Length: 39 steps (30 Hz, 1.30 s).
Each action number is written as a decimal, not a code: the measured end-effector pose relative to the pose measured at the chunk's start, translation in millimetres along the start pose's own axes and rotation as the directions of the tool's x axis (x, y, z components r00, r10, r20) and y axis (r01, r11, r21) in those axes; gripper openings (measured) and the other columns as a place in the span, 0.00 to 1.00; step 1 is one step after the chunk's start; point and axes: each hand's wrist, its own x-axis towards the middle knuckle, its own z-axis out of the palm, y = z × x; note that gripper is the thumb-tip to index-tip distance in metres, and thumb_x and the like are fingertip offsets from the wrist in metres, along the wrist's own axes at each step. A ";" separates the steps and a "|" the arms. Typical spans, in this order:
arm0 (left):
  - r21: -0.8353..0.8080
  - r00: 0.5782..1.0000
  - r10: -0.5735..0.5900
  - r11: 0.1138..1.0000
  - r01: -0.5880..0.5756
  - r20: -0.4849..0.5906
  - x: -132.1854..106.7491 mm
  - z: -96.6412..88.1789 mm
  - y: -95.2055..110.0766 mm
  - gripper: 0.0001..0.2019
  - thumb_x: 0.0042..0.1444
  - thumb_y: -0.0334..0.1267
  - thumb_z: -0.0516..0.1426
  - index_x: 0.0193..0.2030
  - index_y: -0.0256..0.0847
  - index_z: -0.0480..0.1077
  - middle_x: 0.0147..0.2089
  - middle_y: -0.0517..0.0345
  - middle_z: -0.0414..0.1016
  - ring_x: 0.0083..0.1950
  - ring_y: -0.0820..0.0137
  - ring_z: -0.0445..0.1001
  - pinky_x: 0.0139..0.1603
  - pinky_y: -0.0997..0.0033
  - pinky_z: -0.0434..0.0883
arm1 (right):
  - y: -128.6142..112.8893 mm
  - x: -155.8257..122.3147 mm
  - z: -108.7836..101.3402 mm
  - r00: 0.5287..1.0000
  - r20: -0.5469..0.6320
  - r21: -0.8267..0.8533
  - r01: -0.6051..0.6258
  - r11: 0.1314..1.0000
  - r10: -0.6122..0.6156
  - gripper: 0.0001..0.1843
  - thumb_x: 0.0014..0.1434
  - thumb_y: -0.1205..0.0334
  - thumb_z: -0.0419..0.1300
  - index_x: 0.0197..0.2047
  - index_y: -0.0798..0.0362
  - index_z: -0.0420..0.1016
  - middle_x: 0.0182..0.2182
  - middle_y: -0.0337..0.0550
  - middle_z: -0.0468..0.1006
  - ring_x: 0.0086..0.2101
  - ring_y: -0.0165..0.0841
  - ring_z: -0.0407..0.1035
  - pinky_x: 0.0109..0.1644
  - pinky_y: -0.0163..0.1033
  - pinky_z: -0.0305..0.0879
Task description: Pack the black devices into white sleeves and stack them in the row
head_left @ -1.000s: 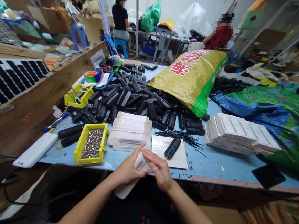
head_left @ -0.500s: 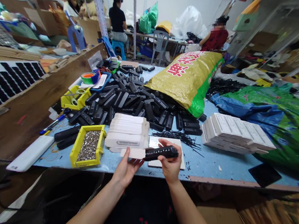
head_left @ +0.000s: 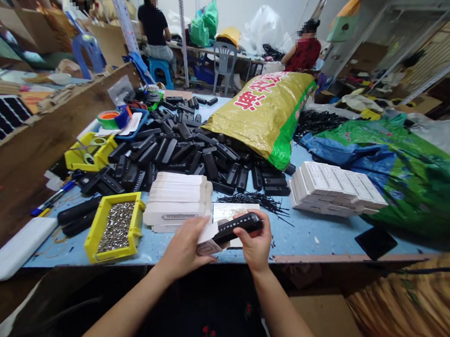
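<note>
My right hand [head_left: 256, 238] grips a long black plastic device [head_left: 237, 226] with a row of light marks along its face. The left end of this device sits at the mouth of a small white cardboard box [head_left: 208, 244], and my left hand [head_left: 186, 248] is closed around that box. How far the device reaches inside is hidden. Just behind my hands lies a stack of flat white cartons [head_left: 178, 198]. A white sheet or pad [head_left: 232, 209] lies partly under the device. Thin black strips [head_left: 264, 203] are scattered behind it.
Many black devices [head_left: 169, 149] are heaped behind, spilling from a gold sack [head_left: 261, 111]. A yellow bin of small metal parts [head_left: 115, 226] stands left, near a white bar [head_left: 19, 249]. Packed white boxes [head_left: 333, 188] sit right, beside a green bag [head_left: 424, 184]. People [head_left: 154, 26] work farther back.
My left hand has turned over the box, its fingers now wrapping it from above. The box and device are tilted more. The whole view has shifted to the right.
</note>
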 end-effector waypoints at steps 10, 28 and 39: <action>-0.072 0.973 -0.231 0.971 0.229 -0.020 -6.5 20.6 -26.6 0.36 0.47 0.48 0.60 0.60 0.43 0.51 0.52 0.50 0.72 0.48 0.60 0.75 0.46 0.65 0.71 | 57.6 57.2 -142.5 0.995 -0.049 -0.893 -0.080 0.442 0.082 0.11 0.58 0.61 0.52 0.33 0.57 0.73 0.37 0.55 0.74 0.43 0.44 0.67 0.51 0.50 0.61; -0.142 0.982 -0.182 0.972 0.188 0.051 -1.2 36.0 -28.1 0.43 0.48 0.42 0.60 0.68 0.49 0.42 0.63 0.50 0.64 0.57 0.58 0.70 0.54 0.59 0.69 | 33.6 -2.2 16.0 0.952 0.305 -0.392 0.125 0.911 0.000 0.08 0.58 0.58 0.59 0.39 0.50 0.75 0.33 0.43 0.77 0.36 0.35 0.70 0.45 0.45 0.68; -0.333 0.984 -0.169 0.926 0.180 0.061 9.7 31.2 -29.6 0.46 0.47 0.40 0.60 0.67 0.43 0.35 0.54 0.48 0.71 0.52 0.62 0.73 0.53 0.58 0.69 | 70.5 -8.5 37.3 0.845 0.512 -0.068 -0.135 0.989 0.150 0.20 0.57 0.47 0.57 0.47 0.50 0.77 0.51 0.47 0.74 0.53 0.40 0.66 0.58 0.48 0.62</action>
